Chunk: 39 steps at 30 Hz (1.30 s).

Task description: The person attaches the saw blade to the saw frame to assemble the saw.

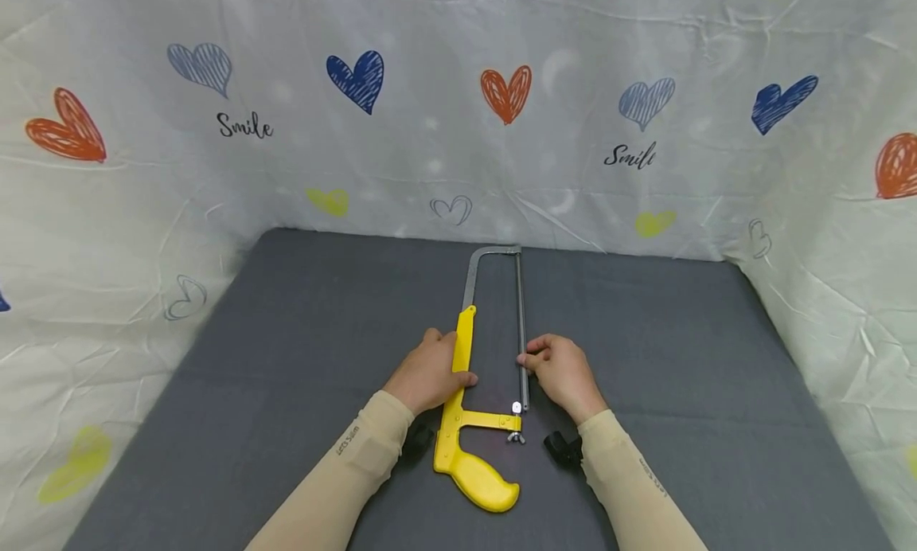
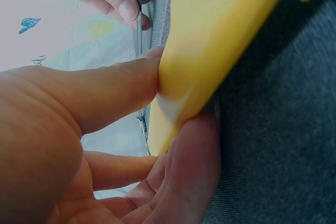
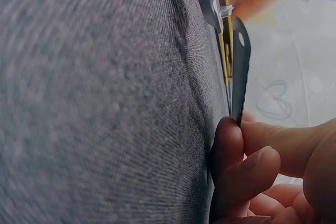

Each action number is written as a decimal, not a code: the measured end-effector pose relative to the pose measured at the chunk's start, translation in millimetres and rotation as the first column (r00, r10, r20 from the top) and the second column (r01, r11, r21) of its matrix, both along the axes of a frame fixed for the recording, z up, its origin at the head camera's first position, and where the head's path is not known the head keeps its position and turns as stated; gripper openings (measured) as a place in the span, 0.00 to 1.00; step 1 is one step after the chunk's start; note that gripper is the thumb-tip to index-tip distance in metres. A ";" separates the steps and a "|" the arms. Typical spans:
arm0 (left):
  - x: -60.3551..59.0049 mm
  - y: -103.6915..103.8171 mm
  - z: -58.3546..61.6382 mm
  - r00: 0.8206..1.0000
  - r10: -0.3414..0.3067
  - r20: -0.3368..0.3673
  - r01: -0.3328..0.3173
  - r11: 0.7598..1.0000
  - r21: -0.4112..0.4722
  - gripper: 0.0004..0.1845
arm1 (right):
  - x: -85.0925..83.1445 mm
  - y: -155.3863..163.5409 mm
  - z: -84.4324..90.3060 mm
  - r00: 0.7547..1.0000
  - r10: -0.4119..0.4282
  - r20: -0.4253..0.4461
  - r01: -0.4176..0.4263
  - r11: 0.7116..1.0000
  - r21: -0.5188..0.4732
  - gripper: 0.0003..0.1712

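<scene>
- One hacksaw [image 1: 474, 392] lies flat on the grey worktop [image 1: 286, 360], about the middle, near the front edge.
- Its long axis runs front to back — the yellow handle [image 1: 481, 475] is nearest the person, and the grey metal bow [image 1: 494, 252] points away toward the heart-print cloth [image 1: 430, 121].
- One blade [image 1: 521, 328] runs parallel to the yellow spine, on its right side; its near end, with a hole in it, sits by a wing nut [image 1: 514, 437] and looks loose from the frame, though I cannot tell for sure.
- Two hands are in view, one on each side of the saw.
- The left hand [image 1: 428, 372] rests on the yellow spine; in the left wrist view its thumb [image 2: 115, 93] and fingers [image 2: 189, 171] curl round the yellow bar [image 2: 220, 40] — a closed grip on it.
- The right hand [image 1: 562, 372] pinches the blade partway along, fingertips [image 3: 247, 177] nipped against the dark strip [image 3: 240, 72] — closed tight, holding only that.
- Both forearms wear beige sleeves [image 1: 344, 471], with a black wrist strap [image 1: 562, 447] on each.
</scene>
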<state>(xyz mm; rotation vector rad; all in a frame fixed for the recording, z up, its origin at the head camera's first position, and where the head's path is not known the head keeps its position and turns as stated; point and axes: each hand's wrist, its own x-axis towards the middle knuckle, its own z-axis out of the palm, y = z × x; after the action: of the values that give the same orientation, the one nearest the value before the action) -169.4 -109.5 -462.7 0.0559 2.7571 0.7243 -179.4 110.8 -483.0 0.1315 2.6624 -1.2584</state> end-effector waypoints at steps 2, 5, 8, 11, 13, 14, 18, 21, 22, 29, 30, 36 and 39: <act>0.0 0.0 0.0 1.000 0.001 0.001 -0.001 1.000 0.002 0.47 | 0.1 -0.5 -0.1 1.000 0.000 -0.003 0.000 1.000 0.003 0.14; 0.0 0.4 -0.7 1.000 0.005 0.003 -0.005 1.000 0.002 0.47 | 0.1 -1.0 -0.4 1.000 0.002 -0.008 -0.002 1.000 -0.004 0.14; 0.2 0.1 -1.5 1.000 0.002 0.003 -0.002 1.000 0.002 0.47 | 0.2 -1.5 -0.9 1.000 0.005 -0.005 -0.005 1.000 -0.019 0.14; 0.7 -0.1 -2.2 1.000 -0.002 0.004 0.002 1.000 0.006 0.47 | 0.6 -1.8 -1.6 1.000 0.009 0.002 -0.009 1.000 -0.023 0.15; 0.9 0.0 -2.6 1.000 -0.004 0.006 0.003 1.000 0.009 0.47 | 0.8 -2.3 -2.2 1.000 0.009 0.005 -0.009 1.000 -0.017 0.15; 0.9 0.1 -2.8 1.000 -0.004 0.006 0.004 1.000 0.010 0.47 | 0.7 -2.6 -2.5 1.000 0.009 0.006 -0.009 1.000 -0.013 0.15; 0.5 -0.3 -2.5 1.000 -0.002 0.005 0.002 1.000 0.009 0.46 | 0.1 -3.6 -3.6 1.000 0.013 -0.003 -0.013 1.000 0.001 0.15; 0.1 -0.1 -1.5 1.000 0.002 0.006 -0.002 1.000 0.008 0.46 | -0.1 -3.7 -3.7 1.000 0.013 -0.009 -0.013 1.000 0.007 0.15; 0.0 0.0 -1.4 1.000 0.003 0.008 -0.003 1.000 0.008 0.46 | 0.0 -3.4 -3.7 1.000 0.012 -0.010 -0.012 1.000 0.007 0.15; -0.4 0.4 -1.8 1.000 0.007 0.016 -0.007 1.000 -0.003 0.47 | 0.5 -3.2 -3.2 1.000 0.021 -0.017 -0.020 1.000 0.019 0.12; -0.4 0.4 -1.9 1.000 0.006 0.015 -0.006 1.000 -0.006 0.47 | 0.4 -3.0 -3.1 1.000 0.024 -0.016 -0.023 0.999 0.023 0.11; -1.1 0.7 -3.1 1.000 0.001 0.014 -0.001 1.000 -0.009 0.47 | -0.5 -0.9 -3.7 0.999 0.043 -0.016 -0.043 0.998 0.036 0.09; -1.6 0.4 -3.2 1.000 -0.003 0.011 0.003 1.000 -0.011 0.46 | -0.2 -1.3 -3.2 0.999 0.044 -0.018 -0.043 0.998 0.042 0.09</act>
<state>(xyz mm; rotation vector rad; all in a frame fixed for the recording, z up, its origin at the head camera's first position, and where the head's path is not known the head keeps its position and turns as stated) -171.0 -109.1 -465.9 0.0534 2.7497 0.7063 -179.6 109.5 -486.2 0.0677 2.6933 -1.1979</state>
